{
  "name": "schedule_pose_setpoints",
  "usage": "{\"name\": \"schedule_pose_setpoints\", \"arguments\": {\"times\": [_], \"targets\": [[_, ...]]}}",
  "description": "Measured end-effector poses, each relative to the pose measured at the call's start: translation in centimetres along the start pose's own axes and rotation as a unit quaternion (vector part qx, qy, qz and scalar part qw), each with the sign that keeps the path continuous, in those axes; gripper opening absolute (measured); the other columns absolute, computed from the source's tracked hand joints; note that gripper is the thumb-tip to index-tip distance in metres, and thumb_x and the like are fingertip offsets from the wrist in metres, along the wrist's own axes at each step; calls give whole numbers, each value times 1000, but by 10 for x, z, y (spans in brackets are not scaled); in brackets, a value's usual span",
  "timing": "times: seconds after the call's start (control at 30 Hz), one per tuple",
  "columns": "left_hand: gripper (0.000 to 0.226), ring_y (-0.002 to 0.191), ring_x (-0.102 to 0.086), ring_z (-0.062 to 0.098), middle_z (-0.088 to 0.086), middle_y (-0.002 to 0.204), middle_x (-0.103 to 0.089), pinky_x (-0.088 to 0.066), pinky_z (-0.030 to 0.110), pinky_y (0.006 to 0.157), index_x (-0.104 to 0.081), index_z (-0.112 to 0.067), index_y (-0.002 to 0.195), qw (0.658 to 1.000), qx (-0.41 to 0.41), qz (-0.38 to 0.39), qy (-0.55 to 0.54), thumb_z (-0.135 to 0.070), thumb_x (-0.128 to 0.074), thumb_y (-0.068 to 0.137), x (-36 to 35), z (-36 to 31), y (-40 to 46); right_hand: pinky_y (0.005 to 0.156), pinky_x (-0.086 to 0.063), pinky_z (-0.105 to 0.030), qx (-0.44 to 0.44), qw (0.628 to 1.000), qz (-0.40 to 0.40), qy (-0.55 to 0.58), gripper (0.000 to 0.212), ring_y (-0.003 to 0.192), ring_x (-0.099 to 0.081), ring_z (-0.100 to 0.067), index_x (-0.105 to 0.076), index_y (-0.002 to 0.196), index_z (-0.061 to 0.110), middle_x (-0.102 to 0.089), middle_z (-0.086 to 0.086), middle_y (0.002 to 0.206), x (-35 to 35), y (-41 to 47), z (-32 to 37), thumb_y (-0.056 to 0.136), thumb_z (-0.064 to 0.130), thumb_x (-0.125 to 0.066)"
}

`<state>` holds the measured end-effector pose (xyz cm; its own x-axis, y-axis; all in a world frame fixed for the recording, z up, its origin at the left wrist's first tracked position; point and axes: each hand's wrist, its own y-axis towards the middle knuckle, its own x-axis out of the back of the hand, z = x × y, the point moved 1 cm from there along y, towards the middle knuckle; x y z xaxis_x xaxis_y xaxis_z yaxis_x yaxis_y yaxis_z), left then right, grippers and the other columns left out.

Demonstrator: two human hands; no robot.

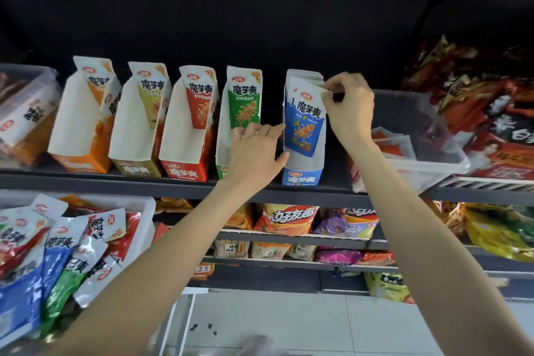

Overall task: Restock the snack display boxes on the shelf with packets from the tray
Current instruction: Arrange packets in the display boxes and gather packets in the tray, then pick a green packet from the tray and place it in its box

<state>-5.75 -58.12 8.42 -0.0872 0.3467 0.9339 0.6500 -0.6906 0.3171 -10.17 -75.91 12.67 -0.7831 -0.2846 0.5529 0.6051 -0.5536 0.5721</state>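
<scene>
The tray (146,212) sits at lower left, below the shelf (173,189), and holds loose red, blue and green packets (62,251). On the shelf, five display boxes stand in a row: orange (82,165), yellow (138,172), red (185,175), green (222,172), blue (302,178). The left hand (254,153) rests between the green and blue boxes, grip spread, fingers straight against the blue box's left wall. The right hand (351,108) pinches the top corner of a blue packet (304,121) standing upright inside the blue box. A clear bin (419,165) stands to the right.
</scene>
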Motion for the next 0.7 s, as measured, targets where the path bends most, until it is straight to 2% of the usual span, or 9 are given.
{"name": "schedule_pose_setpoints", "arguments": {"times": [0.03,0.13,0.27,0.37,0.47,0.53,0.6,0.7], "targets": [[49,119,-46,21,-5,125,-59,-28,37,93,-46,-23,137,1000,-6,-23,-20,-41,-52,92,2,-1,-1,67,-43,-10,15,1000,-23,-2,9,87,-59,-11,-66,92,10,-60,-4,105,1,-7,1,84,8,-64],[35,99,-59,18,-9,100,-69,-30,31,83,-64,-21,117,983,-24,-148,-109,-39,-52,90,14,-1,-9,69,-44,-17,101,993,-62,-10,10,90,-57,-15,-66,94,9,-61,-5,101,5,-34,12,87,17,-62],[21,82,-63,8,-8,86,-71,-44,28,78,-71,-16,99,934,-24,-280,-218,-27,-54,92,38,17,-35,72,-39,-10,180,983,-18,43,16,83,-56,-14,-66,96,5,-65,-5,89,1,-76,50,92,18,-58],[21,71,-65,4,-9,78,-68,-52,24,65,-70,-10,96,899,-4,-309,-311,-20,-51,94,55,44,-73,61,-48,-24,201,975,40,89,17,69,-57,-14,-66,99,5,-66,-2,86,-15,-111,86,95,18,-56],[18,65,-64,5,-10,75,-66,-52,27,56,-66,-17,99,892,36,-301,-335,-23,-49,95,65,84,-124,56,-44,-19,198,968,107,114,21,63,-54,-6,-65,103,9,-67,2,86,-40,-148,120,96,24,-52],[17,64,-63,7,-9,77,-67,-50,30,55,-64,-21,101,911,76,-257,-312,-27,-49,95,66,119,-159,59,-49,-20,197,961,157,117,24,69,-59,-7,-65,106,11,-68,2,90,-61,-173,141,96,28,-51],[20,73,-60,7,-7,85,-68,-49,27,66,-66,-24,99,937,127,-186,-267,-33,-49,91,64,158,-191,64,-53,-24,195,952,206,113,23,77,-64,-9,-65,107,14,-69,4,95,-86,-197,160,94,27,-51],[25,92,-59,17,-3,98,-69,-47,34,82,-67,-19,105,961,186,-64,-194,-30,-60,84,56,220,-231,67,-56,-32,160,941,283,89,20,81,-64,-14,-64,108,16,-68,2,96,-128,-228,185,90,22,-56]]}}
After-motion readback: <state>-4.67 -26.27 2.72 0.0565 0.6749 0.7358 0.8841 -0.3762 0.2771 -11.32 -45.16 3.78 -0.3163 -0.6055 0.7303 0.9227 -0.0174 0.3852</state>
